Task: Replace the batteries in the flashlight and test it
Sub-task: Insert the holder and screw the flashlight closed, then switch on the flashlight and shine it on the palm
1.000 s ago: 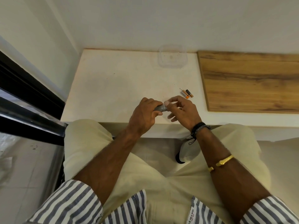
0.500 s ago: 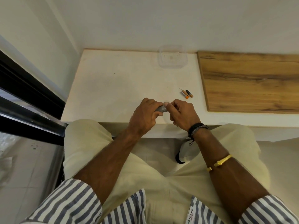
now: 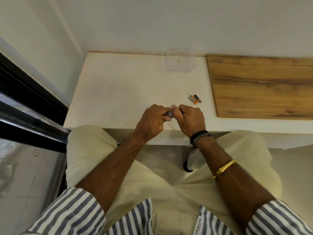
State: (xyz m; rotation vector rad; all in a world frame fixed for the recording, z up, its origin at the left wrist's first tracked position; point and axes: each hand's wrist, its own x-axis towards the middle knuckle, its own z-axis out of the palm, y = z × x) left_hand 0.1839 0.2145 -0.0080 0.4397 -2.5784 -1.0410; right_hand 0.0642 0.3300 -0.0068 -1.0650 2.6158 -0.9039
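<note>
A small grey flashlight (image 3: 168, 114) is held between both hands above the near edge of the white table (image 3: 122, 92). Only a short stretch of its body shows between the fingers. My left hand (image 3: 152, 121) wraps around its left part. My right hand (image 3: 191, 119) is closed over its right end, fingers curled in. Three small batteries (image 3: 195, 99), orange and black, lie side by side on the table just beyond my right hand, apart from it.
A clear plastic container (image 3: 180, 61) stands at the back of the table by the wall. A wooden board (image 3: 260, 85) covers the table's right side. A dark window frame (image 3: 30, 106) runs along the left. My knees sit under the table's front edge.
My right hand's fingers, spread a second ago, have curled shut over the flashlight's right end. My left hand has kept its hold. The batteries have not moved.
</note>
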